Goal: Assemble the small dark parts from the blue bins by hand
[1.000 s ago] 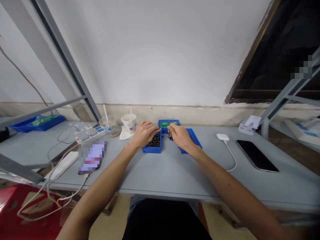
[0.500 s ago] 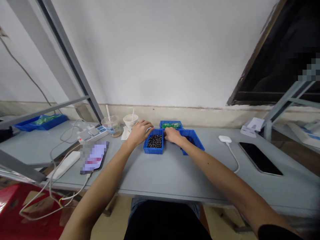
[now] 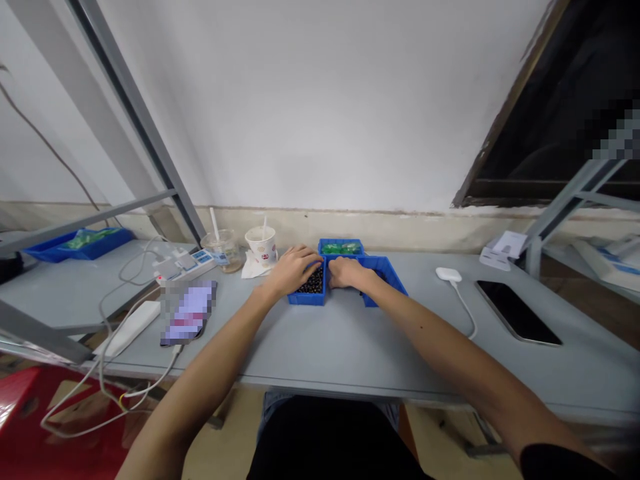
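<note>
My left hand [image 3: 296, 269] reaches over the left blue bin [image 3: 307, 300], its fingers extended across the bin's top. Small shiny dark pieces [image 3: 313, 283] fill that bin. Just right of it, my right hand [image 3: 347, 272] is closed with curled fingers; whatever is in them is hidden. Partly behind my right wrist stands another blue bin [image 3: 393, 275] with dark contents I cannot make out. A third blue bin [image 3: 326, 243] sits behind both hands, holding green packets [image 3: 341, 249].
Left of my hands stand a paper cup [image 3: 262, 248] and a clear plastic cup [image 3: 226, 253]. A power strip [image 3: 193, 267] and a lit phone [image 3: 193, 313] with cables lie farther left. On the right are a white earphone case [image 3: 449, 275] and a dark phone [image 3: 517, 312].
My left hand has moved right, from the left bin's edge to over its dark pieces. My right hand stays closed at nearly the same spot. The view has shifted slightly.
</note>
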Tool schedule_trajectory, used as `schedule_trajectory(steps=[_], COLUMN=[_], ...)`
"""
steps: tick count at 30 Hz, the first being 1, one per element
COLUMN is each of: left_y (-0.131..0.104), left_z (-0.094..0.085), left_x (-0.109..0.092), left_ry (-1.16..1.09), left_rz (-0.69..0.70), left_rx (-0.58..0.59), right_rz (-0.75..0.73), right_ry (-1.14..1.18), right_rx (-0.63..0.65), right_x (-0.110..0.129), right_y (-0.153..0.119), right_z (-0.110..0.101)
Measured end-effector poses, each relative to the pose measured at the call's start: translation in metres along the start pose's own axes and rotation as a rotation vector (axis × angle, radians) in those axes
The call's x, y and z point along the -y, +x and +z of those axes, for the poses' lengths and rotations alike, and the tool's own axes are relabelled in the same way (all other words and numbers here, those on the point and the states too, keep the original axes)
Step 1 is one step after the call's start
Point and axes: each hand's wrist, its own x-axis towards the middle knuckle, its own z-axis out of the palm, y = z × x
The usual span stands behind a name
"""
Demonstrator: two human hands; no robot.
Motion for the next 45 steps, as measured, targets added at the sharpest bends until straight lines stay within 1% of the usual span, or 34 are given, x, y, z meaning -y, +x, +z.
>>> schedule_trajectory(steps=[4, 7, 8, 9, 11, 13, 16, 18, 20, 24, 30, 38, 45], left_y=[0.000, 0.001, 0.002, 0.002, 0.003, 0.004, 0.005, 0.005, 0.004, 0.004, 0.005, 0.005, 0.004], left_z=[0.001, -0.002, -0.004, -0.006, -0.010, -0.014, -0.014, -0.013, -0.011, -0.009, -0.012, -0.007, -0.003], left_x=[-0.003, -0.005, -0.007, -0.009, -0.014, -0.020, -0.029, -0.032, -0.033, -0.031, -0.030, -0.028, -0.026], left_ry=[-0.017, -0.012, -0.011, -0.011, -0.021, -0.036, -0.051, -0.055, -0.055, -0.040, -0.038, -0.084, -0.108], left_rz=[0.028, 0.038, 0.041, 0.045, 0.057, 0.079, 0.119, 0.136, 0.145, 0.147, 0.144, 0.105, 0.157], left_rx=[0.001, -0.008, -0.013, -0.018, -0.024, -0.030, -0.054, -0.079, -0.102, -0.116, -0.128, -0.107, -0.136], right_rz=[-0.073, -0.120, -0.137, -0.150, -0.196, -0.224, -0.261, -0.270, -0.274, -0.279, -0.275, -0.312, -0.297], right_ry=[-0.004, 0.028, 0.059, 0.172, 0.401, 0.547, 0.609, 0.592, 0.553, 0.448, 0.313, 0.318, 0.308], right_rx=[0.015, -0.035, -0.072, -0.137, -0.308, -0.410, -0.557, -0.645, -0.697, -0.705, -0.692, -0.732, -0.765], right_x=[0.000, -0.010, -0.014, -0.018, -0.023, -0.024, -0.019, -0.015, -0.011, -0.011, -0.018, -0.017, -0.015], right_y=[-0.001, -0.012, -0.018, -0.024, -0.038, -0.050, -0.063, -0.067, -0.068, -0.067, -0.067, -0.066, -0.063], right_z=[-0.002, -0.005, -0.005, -0.005, -0.003, 0.001, 0.009, 0.014, 0.018, 0.024, 0.027, 0.028, 0.033])
